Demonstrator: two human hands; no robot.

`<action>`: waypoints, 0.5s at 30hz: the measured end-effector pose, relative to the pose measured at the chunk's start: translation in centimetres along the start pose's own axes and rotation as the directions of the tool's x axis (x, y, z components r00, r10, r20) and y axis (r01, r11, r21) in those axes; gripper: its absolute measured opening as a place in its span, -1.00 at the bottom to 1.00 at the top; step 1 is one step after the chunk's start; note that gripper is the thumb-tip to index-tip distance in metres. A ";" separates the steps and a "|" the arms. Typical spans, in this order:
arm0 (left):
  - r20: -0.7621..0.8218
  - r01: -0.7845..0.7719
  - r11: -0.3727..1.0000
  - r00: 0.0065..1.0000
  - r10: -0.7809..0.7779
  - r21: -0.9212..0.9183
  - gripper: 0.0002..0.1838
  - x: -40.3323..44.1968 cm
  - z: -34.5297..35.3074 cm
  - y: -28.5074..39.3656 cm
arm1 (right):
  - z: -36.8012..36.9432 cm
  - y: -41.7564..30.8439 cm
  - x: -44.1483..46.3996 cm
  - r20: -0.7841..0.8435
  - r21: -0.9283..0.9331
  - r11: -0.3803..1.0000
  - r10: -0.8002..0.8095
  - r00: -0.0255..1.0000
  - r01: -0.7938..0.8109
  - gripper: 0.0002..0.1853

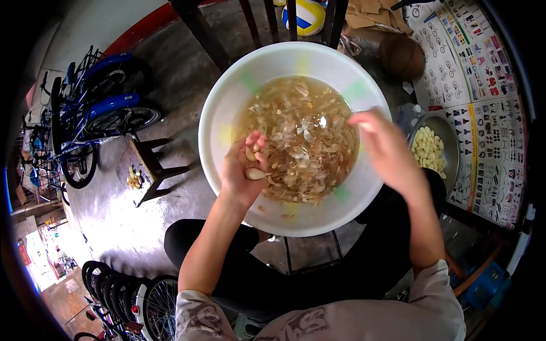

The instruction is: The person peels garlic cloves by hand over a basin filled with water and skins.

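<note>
My left hand (242, 167) is palm up over the near left part of a big white basin (222, 96), its fingers curled round several garlic cloves (255, 174). Cloudy brownish water in the basin carries a thick layer of loose garlic skins (307, 142). My right hand (389, 148) is above the basin's right rim, somewhat smeared by motion. Its fingers stretch to the left, with nothing visible in them. Beyond that hand, to the right, a metal bowl (452, 142) holds many peeled, pale garlic cloves (427, 149).
A small wooden stool (151, 165) with some garlic pieces on it stands at left. Bicycles (114, 102) line the left side. Behind the basin are dark chair slats (250, 23) and a volleyball (304, 18). A brown ball (401, 57) and a printed sheet (483, 113) lie at right.
</note>
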State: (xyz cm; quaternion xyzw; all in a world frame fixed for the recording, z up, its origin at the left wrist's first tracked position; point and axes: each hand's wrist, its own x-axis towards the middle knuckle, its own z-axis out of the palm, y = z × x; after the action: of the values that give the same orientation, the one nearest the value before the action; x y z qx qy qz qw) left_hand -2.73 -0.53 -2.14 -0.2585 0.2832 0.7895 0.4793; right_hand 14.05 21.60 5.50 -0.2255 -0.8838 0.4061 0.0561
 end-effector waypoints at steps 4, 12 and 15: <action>-0.118 -0.058 0.992 0.990 0.071 0.111 -0.70 -0.7 1.3 -0.8 | -8.1 4.2 -4.6 -0.314 0.112 0.974 0.224 0.923 -0.198 -0.66; -0.021 -0.003 0.967 1.000 0.009 0.256 -0.69 -1.4 2.1 -1.7 | -14.9 22.5 -13.7 -0.501 -0.834 0.309 -0.077 0.862 -0.457 -0.59; 0.046 0.008 0.945 0.999 -0.024 0.327 -0.67 -1.5 1.8 -2.0 | -11.3 8.7 -8.3 -0.516 -0.751 0.593 -0.250 0.819 -0.292 -0.64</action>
State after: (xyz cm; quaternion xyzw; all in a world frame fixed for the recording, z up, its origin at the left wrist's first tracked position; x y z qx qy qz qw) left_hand -0.58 0.53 -0.27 -0.1580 0.3961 0.7338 0.5288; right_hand 27.68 30.68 7.24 -0.3477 -0.9062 -0.1243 0.2059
